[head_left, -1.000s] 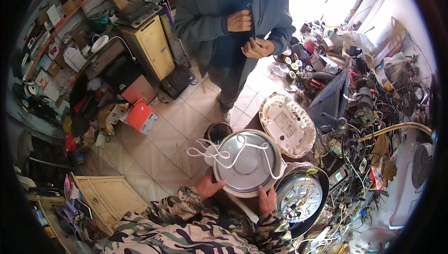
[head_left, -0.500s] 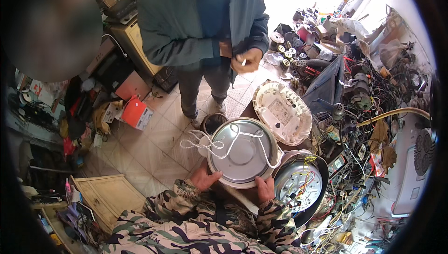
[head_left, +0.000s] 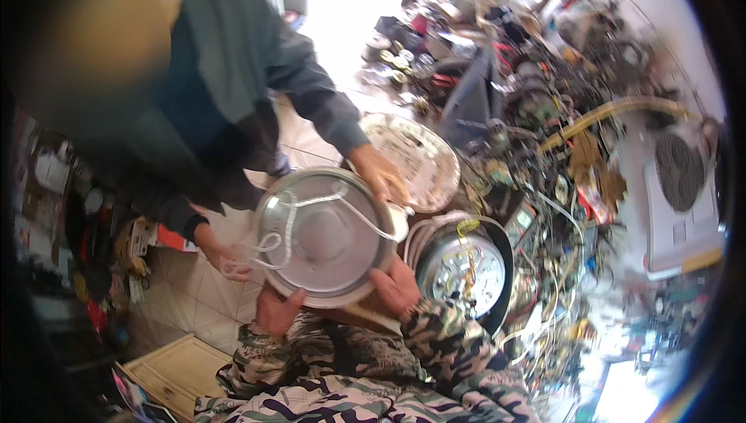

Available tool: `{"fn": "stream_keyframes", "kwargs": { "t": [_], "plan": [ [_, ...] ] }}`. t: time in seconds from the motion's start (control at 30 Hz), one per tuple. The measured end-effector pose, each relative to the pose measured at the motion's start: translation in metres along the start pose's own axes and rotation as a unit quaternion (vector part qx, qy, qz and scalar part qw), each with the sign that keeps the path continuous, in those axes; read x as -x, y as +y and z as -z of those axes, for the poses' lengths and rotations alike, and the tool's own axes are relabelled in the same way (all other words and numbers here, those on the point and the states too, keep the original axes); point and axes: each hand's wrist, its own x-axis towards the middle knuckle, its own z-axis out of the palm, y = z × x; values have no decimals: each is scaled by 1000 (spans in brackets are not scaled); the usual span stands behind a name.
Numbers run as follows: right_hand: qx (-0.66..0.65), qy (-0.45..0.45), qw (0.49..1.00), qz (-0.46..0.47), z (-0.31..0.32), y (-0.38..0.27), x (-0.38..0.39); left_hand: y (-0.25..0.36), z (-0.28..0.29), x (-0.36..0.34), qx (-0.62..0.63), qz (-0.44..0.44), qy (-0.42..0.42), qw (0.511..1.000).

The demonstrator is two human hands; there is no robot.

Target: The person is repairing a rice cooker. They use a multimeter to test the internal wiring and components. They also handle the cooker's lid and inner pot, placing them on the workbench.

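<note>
Both my hands hold a round lid-like part (head_left: pixel 322 248) with a shiny metal face and a pale rim. My left hand (head_left: pixel 278 309) grips its near-left edge, thumb on top. My right hand (head_left: pixel 397 286) grips the near-right edge. A white twisted cord (head_left: pixel 289 238) lies looped across the metal face. Another person's hand (head_left: pixel 379 174) is at the far-right rim; whether it touches is unclear. That person's other hand (head_left: pixel 221 254) is by the cord's loose end, blurred. Right of my right hand stands an opened round appliance body (head_left: pixel 483 269) with coloured wires inside.
A cream oval plastic cover (head_left: pixel 416 160) lies beyond the appliance body. Heaped parts and cables (head_left: pixel 536 128) fill the right side, with a yellow hose (head_left: pixel 598 122) across them. A wooden panel (head_left: pixel 180 369) is at the lower left. The other person leans in opposite me.
The other person has bent forward and reached both hands to the lid-like part and its cord. My view has shifted, and my hands still hold the part.
</note>
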Motion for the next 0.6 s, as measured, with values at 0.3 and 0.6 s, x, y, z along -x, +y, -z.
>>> {"fn": "stream_keyframes", "kwargs": {
  "t": [0.3, 0.6],
  "plan": [
    [66, -62, 979, -182, -8, -45, -22, 13, 15, 5, 23, 3, 24, 999],
    [157, -105, 970, -152, -27, -42, -37, 12, 23, 7, -2, 30, 56, 998]
  ]
}}
